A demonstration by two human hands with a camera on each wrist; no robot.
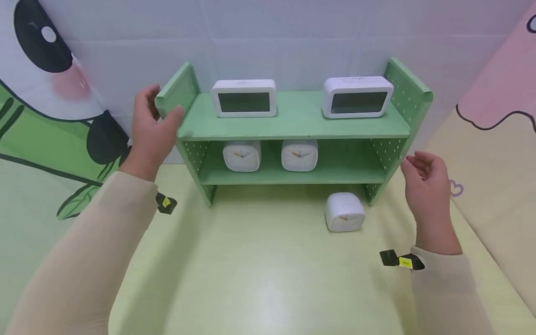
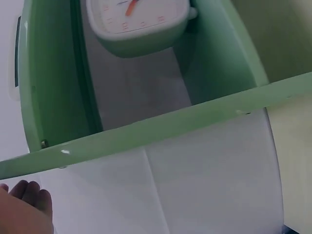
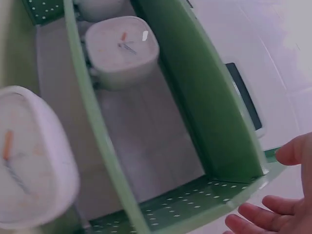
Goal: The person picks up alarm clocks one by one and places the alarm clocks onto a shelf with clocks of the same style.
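A green two-tier shelf (image 1: 293,181) stands on the table. My left hand (image 1: 152,132) is at its upper left side panel, the thumb overlapping the front edge in the head view; whether it touches cannot be told. In the left wrist view, the fingers (image 2: 31,195) show just outside that panel. My right hand (image 1: 429,193) is beside the right side panel, fingers loosely bent and holding nothing. In the right wrist view its thumb and fingers (image 3: 261,214) are spread near the panel's edge. Two white digital clocks (image 1: 244,98) (image 1: 358,97) sit on the top board.
Two small white dial clocks (image 1: 242,156) (image 1: 299,155) stand on the lower board. Another dial clock (image 1: 345,212) stands on the pale table (image 1: 268,260), before the shelf's right leg. Behind is a wall cloth (image 1: 289,51) with cartoon figures at both sides.
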